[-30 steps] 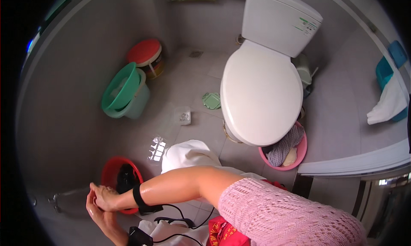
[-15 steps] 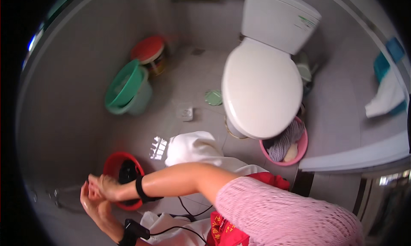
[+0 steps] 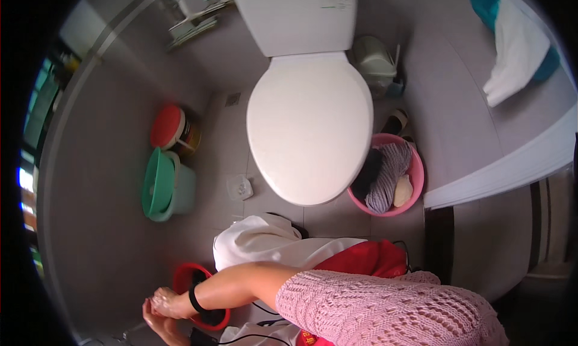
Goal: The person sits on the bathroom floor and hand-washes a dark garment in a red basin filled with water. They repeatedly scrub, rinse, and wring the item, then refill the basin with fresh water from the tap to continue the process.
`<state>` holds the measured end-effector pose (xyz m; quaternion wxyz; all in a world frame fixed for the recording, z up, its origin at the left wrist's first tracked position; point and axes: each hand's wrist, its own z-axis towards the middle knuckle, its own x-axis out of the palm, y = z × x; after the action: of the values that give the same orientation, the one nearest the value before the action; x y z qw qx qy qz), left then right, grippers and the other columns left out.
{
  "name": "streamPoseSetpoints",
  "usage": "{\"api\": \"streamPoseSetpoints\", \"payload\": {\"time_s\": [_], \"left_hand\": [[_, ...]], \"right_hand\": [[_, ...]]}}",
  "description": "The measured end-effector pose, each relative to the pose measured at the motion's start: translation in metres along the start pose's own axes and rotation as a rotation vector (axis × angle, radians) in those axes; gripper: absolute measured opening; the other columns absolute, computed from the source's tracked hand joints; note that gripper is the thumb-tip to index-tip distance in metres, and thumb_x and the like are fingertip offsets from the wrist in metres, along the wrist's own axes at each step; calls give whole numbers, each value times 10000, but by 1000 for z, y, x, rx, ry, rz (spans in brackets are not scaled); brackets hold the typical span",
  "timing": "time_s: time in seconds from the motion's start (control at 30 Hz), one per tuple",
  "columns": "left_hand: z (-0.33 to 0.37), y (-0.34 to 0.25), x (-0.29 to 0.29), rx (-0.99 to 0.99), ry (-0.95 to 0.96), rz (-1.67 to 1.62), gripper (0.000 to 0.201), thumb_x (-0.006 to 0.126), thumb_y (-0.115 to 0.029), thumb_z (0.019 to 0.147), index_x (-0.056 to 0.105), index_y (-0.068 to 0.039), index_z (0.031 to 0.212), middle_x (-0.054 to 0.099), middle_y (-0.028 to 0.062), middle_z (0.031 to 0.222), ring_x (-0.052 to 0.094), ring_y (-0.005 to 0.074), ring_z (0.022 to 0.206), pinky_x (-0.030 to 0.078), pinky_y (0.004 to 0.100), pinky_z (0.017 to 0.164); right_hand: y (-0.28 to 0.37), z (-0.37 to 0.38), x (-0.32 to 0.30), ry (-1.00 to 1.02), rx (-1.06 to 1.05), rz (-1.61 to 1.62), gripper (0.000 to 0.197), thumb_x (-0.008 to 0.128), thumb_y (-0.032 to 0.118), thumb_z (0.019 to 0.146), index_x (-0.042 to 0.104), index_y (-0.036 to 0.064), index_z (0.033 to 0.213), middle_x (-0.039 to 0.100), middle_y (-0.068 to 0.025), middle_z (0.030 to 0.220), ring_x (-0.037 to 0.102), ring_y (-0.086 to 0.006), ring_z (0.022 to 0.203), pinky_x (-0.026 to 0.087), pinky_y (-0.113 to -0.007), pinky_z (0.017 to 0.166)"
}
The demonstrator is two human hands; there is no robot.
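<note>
My right hand comes in from the right at the lower left, with white lather on its back and fingers. My left hand is pressed against it from below, fingers curled up beside it. Both hands are closed together, and anything between the palms is hidden. They are next to the left rim of a red basin, which holds dark cloth and is partly covered by my right forearm. Each wrist carries a black strap; a black box with a cable sits at the left wrist.
A white toilet stands ahead. Right of it is a pink basin with striped cloth, near a lidded bin. Along the left wall stand green tubs and a red-lidded bucket. A clear plastic box lies on the floor.
The view has turned, so the toilet sits further left and my hands lower in the picture. My hands have stayed together beside the red basin, and white lather now shows on the right one.
</note>
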<state>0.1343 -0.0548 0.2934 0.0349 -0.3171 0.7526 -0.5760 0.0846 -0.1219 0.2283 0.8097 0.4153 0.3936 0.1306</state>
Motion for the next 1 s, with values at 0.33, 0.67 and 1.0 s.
{"api": "streamPoseSetpoints", "payload": {"time_s": [0.33, 0.67, 1.0], "left_hand": [[-35, 91, -2, 33, -172, 203, 385, 541, -395, 986, 648, -92, 1198, 687, 93, 1120, 639, 239, 1085, 511, 400, 899], [-39, 91, -31, -182, -65, 63, 391, 547, -412, 982, 654, -92, 1178, 692, 77, 1112, 645, 230, 1064, 512, 399, 887], [-31, 91, -64, -111, -109, 12, 423, 547, -436, 958, 663, -67, 1127, 708, 91, 1041, 677, 251, 966, 528, 424, 866]], "right_hand": [[1, -71, -29, 213, -278, -150, 109, 700, 134, 746, 704, 59, 825, 744, -101, 847, 732, -279, 827, 580, -410, 701], [-13, -102, -41, 297, -408, -236, 126, 717, 125, 723, 696, 47, 820, 742, -111, 847, 730, -293, 827, 580, -422, 707], [-9, -97, -23, 343, -538, -261, 148, 734, 116, 699, 688, 35, 814, 740, -122, 847, 728, -307, 827, 580, -434, 713]]}}
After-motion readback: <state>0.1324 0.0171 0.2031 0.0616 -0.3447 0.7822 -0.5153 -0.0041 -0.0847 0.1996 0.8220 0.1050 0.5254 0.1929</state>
